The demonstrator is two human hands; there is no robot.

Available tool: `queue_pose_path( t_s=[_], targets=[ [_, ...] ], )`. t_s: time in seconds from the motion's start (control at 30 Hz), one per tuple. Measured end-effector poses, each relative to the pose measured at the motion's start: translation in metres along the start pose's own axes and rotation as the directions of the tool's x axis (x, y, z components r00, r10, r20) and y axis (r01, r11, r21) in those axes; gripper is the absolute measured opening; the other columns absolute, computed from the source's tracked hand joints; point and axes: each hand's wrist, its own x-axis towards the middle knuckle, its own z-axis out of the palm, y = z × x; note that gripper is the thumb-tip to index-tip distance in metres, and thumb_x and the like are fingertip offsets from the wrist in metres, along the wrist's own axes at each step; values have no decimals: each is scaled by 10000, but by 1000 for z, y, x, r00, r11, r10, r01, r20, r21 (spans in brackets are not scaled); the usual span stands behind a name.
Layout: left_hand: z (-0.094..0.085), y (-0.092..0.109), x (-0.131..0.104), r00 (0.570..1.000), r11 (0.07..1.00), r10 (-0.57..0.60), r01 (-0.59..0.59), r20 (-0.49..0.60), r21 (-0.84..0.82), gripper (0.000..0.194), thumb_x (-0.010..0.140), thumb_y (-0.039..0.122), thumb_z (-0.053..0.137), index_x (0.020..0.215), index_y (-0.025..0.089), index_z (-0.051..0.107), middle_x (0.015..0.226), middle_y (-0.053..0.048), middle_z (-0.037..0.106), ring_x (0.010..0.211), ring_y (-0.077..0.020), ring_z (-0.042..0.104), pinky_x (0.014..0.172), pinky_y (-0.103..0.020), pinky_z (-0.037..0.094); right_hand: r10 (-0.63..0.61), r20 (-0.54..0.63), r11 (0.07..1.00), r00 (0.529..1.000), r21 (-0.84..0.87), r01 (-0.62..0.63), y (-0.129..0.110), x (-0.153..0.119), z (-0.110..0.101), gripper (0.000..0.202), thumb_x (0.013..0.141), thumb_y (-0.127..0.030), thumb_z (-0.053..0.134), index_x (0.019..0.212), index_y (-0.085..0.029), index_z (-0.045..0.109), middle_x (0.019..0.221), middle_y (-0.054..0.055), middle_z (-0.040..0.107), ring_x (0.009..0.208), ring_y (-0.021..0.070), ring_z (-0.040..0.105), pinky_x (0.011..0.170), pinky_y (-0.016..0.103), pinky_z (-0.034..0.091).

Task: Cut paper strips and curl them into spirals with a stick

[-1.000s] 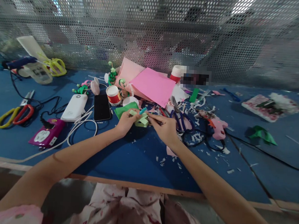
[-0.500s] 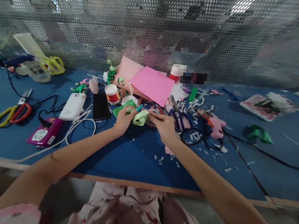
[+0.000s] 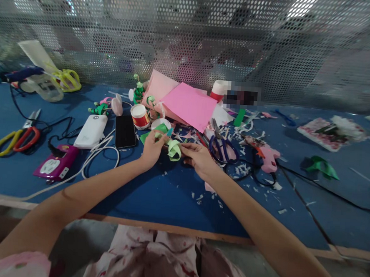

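A light green paper strip is looped and folded between my two hands above the table. My left hand is closed on its left side, with a small teal tip showing by the thumb; I cannot tell what that is. Pinched together, the fingers of my right hand are at the strip's right edge. Behind my left hand lies dark green paper. A red-and-white tub stands beyond it, and dark-handled scissors lie beyond my right hand.
Pink paper sheets lie at the back before a perforated metal screen. A phone, white power bank, purple socket block and red-yellow scissors are at left. At right are a pink glue gun, its cable and paper scraps.
The light green strip has been turned into a tighter, more upright fold and sits slightly lower. My right hand's fingers have shifted down a little along its edge.
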Motion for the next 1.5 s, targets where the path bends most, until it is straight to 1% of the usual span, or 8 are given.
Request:
queue_pose_path(
  t_s=[0.3,0.5,0.77,1.0,1.17,1.33,1.4,1.5],
  targets=[
    [-13,7,8,886,827,444,-350,-130,439,186,766,185,529,586,145,503,751,-21,466,745,-126,486,733,-272,410,-6,155,998,988,62,-4,-8,-12,6,168,565,-184,747,690,-159,637,617,-40,643,562,37,584,534,130,452],
    [-15,7,13,868,823,468,-358,-168,442,159,765,203,528,617,148,511,763,-21,477,728,-129,489,701,-265,410,108,280,983,954,112,-144,-12,-14,4,152,642,-140,690,746,-178,586,637,-19,662,549,147,653,569,292,549],
    [-15,8,14,887,817,447,-352,-115,457,184,780,180,511,602,155,471,704,-7,464,672,-123,492,666,-272,416,103,289,978,952,144,-150,-17,-9,-3,121,783,-63,518,775,-180,545,630,-11,663,580,143,673,511,219,562],
    [-18,5,13,838,679,545,-445,5,584,143,805,220,489,683,150,512,773,-40,488,749,-151,511,725,-324,459,107,261,974,959,164,-153,-19,-4,-5,205,807,-2,431,791,-184,524,681,-3,681,644,130,683,537,162,557],
    [-22,14,5,656,431,746,-606,115,669,420,814,369,482,1147,116,444,1148,-177,453,1106,-252,431,953,-434,351,8,304,990,953,132,-50,-15,1,-7,165,774,-21,501,807,-180,526,654,-10,669,639,115,676,610,189,564],
    [-28,20,-12,404,169,674,-900,619,402,512,872,379,303,1278,68,304,1245,-220,417,1230,-291,330,1009,-482,270,-60,444,998,894,60,37,-8,-2,-3,185,665,-143,675,792,-183,547,674,-45,624,621,109,652,598,245,571],
    [-31,17,-16,383,226,575,-924,723,309,516,882,353,248,1297,46,250,1219,-235,431,1199,-281,363,984,-474,309,-72,483,997,873,31,65,-6,-3,-1,203,645,-188,698,794,-182,560,708,-40,608,643,103,642,616,259,569],
    [-34,12,-16,461,383,514,-878,723,287,483,884,359,222,1272,81,292,1146,-205,481,1087,-248,451,917,-433,380,-75,521,996,851,-9,93,-5,-3,0,209,640,-238,702,787,-176,568,747,-23,595,657,107,634,634,278,564]
  ],
)
